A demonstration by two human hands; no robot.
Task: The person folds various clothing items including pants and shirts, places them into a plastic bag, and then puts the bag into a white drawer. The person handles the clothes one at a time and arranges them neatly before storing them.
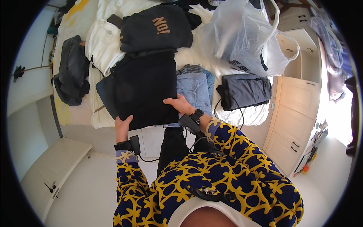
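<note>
A folded black garment (147,88) lies before me at the near side of the bed, between my two hands. My left hand (123,127) grips its near left corner, thumb on top. My right hand (182,105) holds its right edge, thumb over the cloth and fingers hidden beneath. Under its left side a dark blue garment (106,90) sticks out. Just right of my right hand is a stack of folded blue-grey clothes (194,88). Beyond the black garment lies a folded dark sweatshirt (157,28) with printed letters, beside a white top (103,42).
Dark jeans (72,71) lie at the bed's left. A translucent plastic bag (238,37) stands at the back right, with folded grey trousers (245,89) in front. An open cabinet door (56,167) juts out at lower left. Cream drawers (296,113) stand right. Cables hang from both wrist devices.
</note>
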